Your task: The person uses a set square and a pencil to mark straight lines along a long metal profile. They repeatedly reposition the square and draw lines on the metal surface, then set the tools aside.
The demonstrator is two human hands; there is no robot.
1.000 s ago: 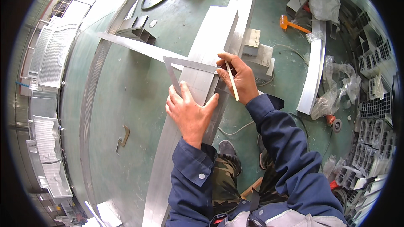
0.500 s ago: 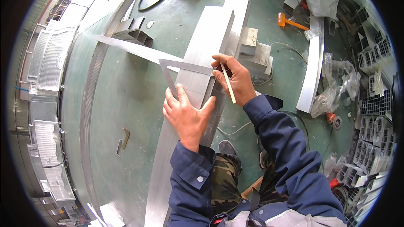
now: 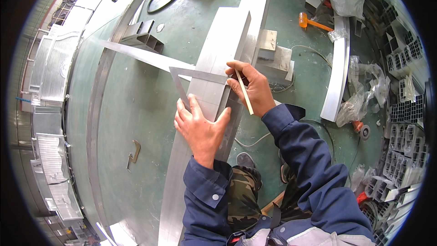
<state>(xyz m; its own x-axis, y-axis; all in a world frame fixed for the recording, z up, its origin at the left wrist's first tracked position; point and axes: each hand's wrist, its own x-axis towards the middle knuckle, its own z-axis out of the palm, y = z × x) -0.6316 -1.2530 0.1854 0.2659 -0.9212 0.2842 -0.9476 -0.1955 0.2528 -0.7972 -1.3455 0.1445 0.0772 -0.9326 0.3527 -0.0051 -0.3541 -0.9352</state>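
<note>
A grey metal triangle square lies across a long silver metal profile in front of me. My left hand rests on the profile with fingers and thumb spread. Its fingertips touch the square's slanting leg, and its thumb reaches the profile's right edge. The square's lower part is hidden by this hand. In my right hand is a thin pale pencil, pinched between thumb and fingers beside the square's right end. The pencil's tip is hard to make out against the fingers.
Another silver profile lies alongside, with metal blocks to its right. A thin metal strip juts left. An orange mallet, an angle grinder and a clamp lie on the green floor. Stacked profiles line the right.
Both hands keep their grip and place on the work. The whole view has shifted slightly, with the square and profile a little further left in the picture.
</note>
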